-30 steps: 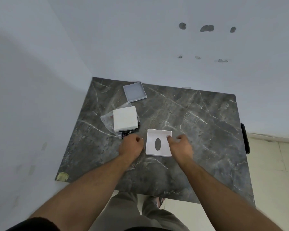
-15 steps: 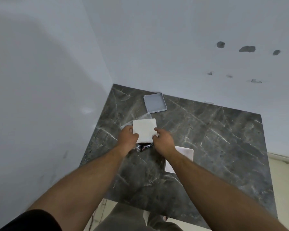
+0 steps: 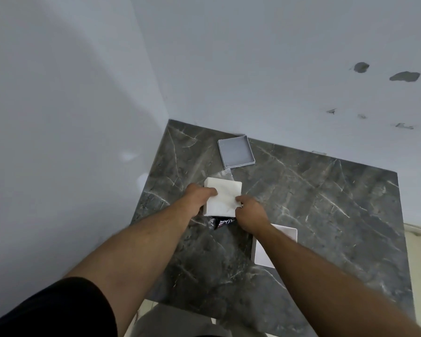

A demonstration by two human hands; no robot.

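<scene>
A white stack of tissues (image 3: 225, 197) sits near the left edge of the dark marble table (image 3: 314, 203), on top of a crumpled clear and black wrapper (image 3: 220, 222). My left hand (image 3: 198, 197) grips the stack's left side with the thumb on top. On the stack's right front corner, my right hand (image 3: 249, 214) pinches it. A white box lid (image 3: 281, 242) lies flat behind my right forearm, which hides much of it. A shallow grey box base (image 3: 236, 152) lies open near the wall.
Pale walls close in at the left and the back, meeting at the table's far left corner. The floor shows beyond the table's right and near edges. My legs stand at the near edge.
Both hands left the white lid, moved up and left to the tissue stack, and took hold of its sides. The camera view swung left as well.
</scene>
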